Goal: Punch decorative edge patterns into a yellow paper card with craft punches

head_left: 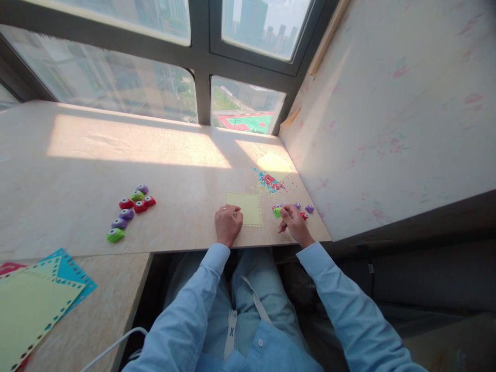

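Note:
A pale yellow paper sheet [246,206] with punched edges lies on the light wooden tabletop [96,155]. My left hand [228,225] is curled closed, pressing on the sheet's near left corner. My right hand [292,221] is to the right of the sheet, fingers closed on a small green paper punch [277,212]. A few more small punches [308,208], purple and red, sit just beyond my right hand.
A cluster of several red, purple and green punches [129,211] lies at the table's left. Coloured paper confetti [270,182] is scattered near the right wall [387,113]. Yellow, blue and red punched sheets [34,302] are stacked on a lower surface at bottom left. A window [155,77] runs behind the table.

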`<move>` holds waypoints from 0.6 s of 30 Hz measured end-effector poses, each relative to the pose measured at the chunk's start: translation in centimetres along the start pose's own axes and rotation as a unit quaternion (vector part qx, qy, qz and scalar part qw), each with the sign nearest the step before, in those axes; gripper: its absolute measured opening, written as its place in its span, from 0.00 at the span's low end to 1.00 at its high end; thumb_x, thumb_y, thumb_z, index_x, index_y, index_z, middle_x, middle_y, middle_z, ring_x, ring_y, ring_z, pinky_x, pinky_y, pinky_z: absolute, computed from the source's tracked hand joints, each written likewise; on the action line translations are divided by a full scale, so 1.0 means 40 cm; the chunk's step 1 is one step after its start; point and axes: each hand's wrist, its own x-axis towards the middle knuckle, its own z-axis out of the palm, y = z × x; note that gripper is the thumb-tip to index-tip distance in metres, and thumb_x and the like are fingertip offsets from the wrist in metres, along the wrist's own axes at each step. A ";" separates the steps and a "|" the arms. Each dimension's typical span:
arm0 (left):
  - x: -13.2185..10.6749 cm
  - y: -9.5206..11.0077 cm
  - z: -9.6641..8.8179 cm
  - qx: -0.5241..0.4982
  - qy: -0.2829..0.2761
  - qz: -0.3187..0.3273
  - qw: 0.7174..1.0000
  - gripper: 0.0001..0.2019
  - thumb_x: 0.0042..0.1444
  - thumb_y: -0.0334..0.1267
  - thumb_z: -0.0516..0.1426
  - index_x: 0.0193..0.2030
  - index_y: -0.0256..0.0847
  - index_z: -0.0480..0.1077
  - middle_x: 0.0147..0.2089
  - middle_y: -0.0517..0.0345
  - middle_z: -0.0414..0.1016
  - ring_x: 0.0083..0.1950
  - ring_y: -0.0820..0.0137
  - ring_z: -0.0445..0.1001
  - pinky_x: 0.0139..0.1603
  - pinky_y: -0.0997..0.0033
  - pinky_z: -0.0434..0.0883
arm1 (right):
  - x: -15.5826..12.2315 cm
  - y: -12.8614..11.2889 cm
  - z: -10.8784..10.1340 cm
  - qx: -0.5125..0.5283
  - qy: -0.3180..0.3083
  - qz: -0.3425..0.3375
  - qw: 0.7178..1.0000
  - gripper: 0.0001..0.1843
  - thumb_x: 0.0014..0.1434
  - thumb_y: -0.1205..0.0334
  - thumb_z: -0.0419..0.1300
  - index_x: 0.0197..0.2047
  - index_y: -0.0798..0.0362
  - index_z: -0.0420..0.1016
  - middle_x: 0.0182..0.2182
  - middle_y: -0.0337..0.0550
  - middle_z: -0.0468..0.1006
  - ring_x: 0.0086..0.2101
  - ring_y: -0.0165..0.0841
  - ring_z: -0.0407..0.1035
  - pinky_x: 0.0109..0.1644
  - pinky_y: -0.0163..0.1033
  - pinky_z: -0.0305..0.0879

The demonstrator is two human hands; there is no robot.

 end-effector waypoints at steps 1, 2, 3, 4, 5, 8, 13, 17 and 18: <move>0.000 -0.001 0.001 0.001 0.000 0.001 1.000 0.08 0.54 0.32 0.54 0.35 0.41 0.75 0.40 0.52 0.78 0.45 0.62 0.73 0.49 0.61 0.66 | -0.001 0.002 -0.002 0.003 0.010 -0.007 1.000 0.26 0.55 0.35 0.56 0.41 0.50 0.60 0.28 0.33 0.71 0.17 0.27 0.69 0.20 0.34 0.61; 0.000 -0.001 0.002 0.002 0.001 0.001 1.000 0.08 0.54 0.32 0.54 0.35 0.40 0.75 0.40 0.52 0.78 0.45 0.62 0.73 0.49 0.61 0.66 | -0.002 0.005 -0.007 0.000 0.020 -0.013 1.000 0.26 0.55 0.35 0.56 0.41 0.50 0.61 0.28 0.33 0.71 0.17 0.28 0.69 0.21 0.33 0.61; 0.000 -0.002 0.003 0.003 0.003 0.002 1.000 0.08 0.54 0.32 0.54 0.35 0.40 0.75 0.40 0.52 0.78 0.45 0.62 0.73 0.49 0.61 0.66 | -0.004 0.009 -0.014 -0.009 0.031 -0.017 0.999 0.26 0.56 0.36 0.56 0.40 0.51 0.61 0.28 0.33 0.71 0.18 0.28 0.69 0.22 0.33 0.62; 0.000 -0.003 0.004 0.003 0.005 0.003 1.000 0.08 0.54 0.32 0.54 0.35 0.40 0.75 0.40 0.52 0.78 0.44 0.62 0.73 0.48 0.61 0.66 | -0.007 0.014 -0.022 -0.024 0.044 -0.020 0.999 0.25 0.56 0.36 0.55 0.40 0.51 0.62 0.29 0.34 0.72 0.18 0.28 0.69 0.22 0.33 0.62; 0.001 -0.004 0.005 0.003 0.007 0.005 1.000 0.08 0.54 0.32 0.54 0.35 0.40 0.75 0.40 0.52 0.78 0.44 0.62 0.73 0.48 0.61 0.66 | -0.011 0.019 -0.031 -0.044 0.057 -0.020 0.997 0.25 0.56 0.36 0.55 0.40 0.51 0.62 0.30 0.36 0.73 0.19 0.28 0.69 0.22 0.34 0.62; 0.002 -0.005 0.007 -0.003 0.009 0.006 1.000 0.09 0.54 0.32 0.54 0.35 0.40 0.76 0.40 0.52 0.79 0.44 0.62 0.73 0.48 0.60 0.67 | -0.029 0.035 -0.057 -0.126 0.089 -0.020 0.988 0.22 0.57 0.39 0.56 0.39 0.52 0.66 0.35 0.41 0.75 0.20 0.29 0.69 0.24 0.35 0.64; 0.002 -0.006 0.007 -0.007 0.007 0.002 1.000 0.09 0.54 0.32 0.54 0.36 0.40 0.76 0.40 0.52 0.79 0.44 0.62 0.74 0.49 0.60 0.67 | -0.058 0.054 -0.080 -0.276 0.096 -0.056 0.955 0.16 0.58 0.48 0.55 0.39 0.53 0.72 0.36 0.44 0.77 0.23 0.30 0.66 0.33 0.39 0.67; 0.002 -0.006 0.007 -0.004 0.009 0.005 1.000 0.09 0.54 0.32 0.54 0.36 0.40 0.76 0.40 0.52 0.78 0.44 0.62 0.74 0.49 0.61 0.67 | -0.071 0.067 -0.086 -0.343 0.116 -0.111 0.926 0.16 0.59 0.53 0.53 0.41 0.55 0.75 0.38 0.47 0.76 0.25 0.31 0.64 0.41 0.42 0.67; 0.002 -0.006 0.007 -0.003 0.009 0.006 1.000 0.09 0.54 0.32 0.54 0.36 0.40 0.76 0.40 0.52 0.78 0.44 0.62 0.74 0.48 0.61 0.67 | -0.072 0.069 -0.087 -0.347 0.116 -0.115 0.924 0.16 0.60 0.53 0.53 0.41 0.55 0.76 0.39 0.48 0.76 0.26 0.31 0.64 0.42 0.43 0.67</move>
